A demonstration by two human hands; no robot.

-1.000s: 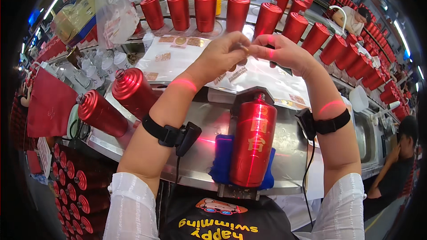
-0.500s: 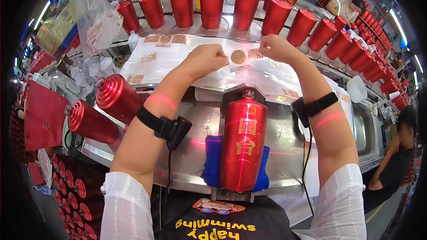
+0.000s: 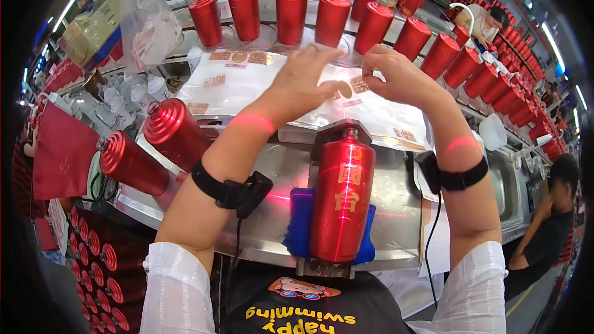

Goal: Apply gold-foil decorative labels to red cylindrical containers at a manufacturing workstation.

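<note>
My left hand (image 3: 303, 80) is over the white sheet (image 3: 260, 89), fingers spread and somewhat blurred, with nothing visible gripped. Beside it my right hand (image 3: 396, 77) is closed in a pinch at the end of a clear strip with gold decals (image 3: 345, 89). The strip's round gold piece looks tilted between the hands. Below them, a red bottle (image 3: 341, 201) with gold characters lies, neck away from me, in a metal cradle padded with blue cloth (image 3: 302, 222). Red laser lines cross the bottle and both forearms. More gold decals (image 3: 238, 57) lie on the sheet.
Red bottles (image 3: 291, 15) stand in a curved row on a conveyor at the back. Two more red bottles (image 3: 133, 167) lean at left, near clear plastic bottles (image 3: 117, 99) and a hanging plastic bag (image 3: 145, 25). At right are a metal sink (image 3: 512, 195) and co-workers.
My left hand has opened and moved right and away from me, toward my right hand. The round gold decal now looks tilted and shifted right. The bottle stays in its cradle.
</note>
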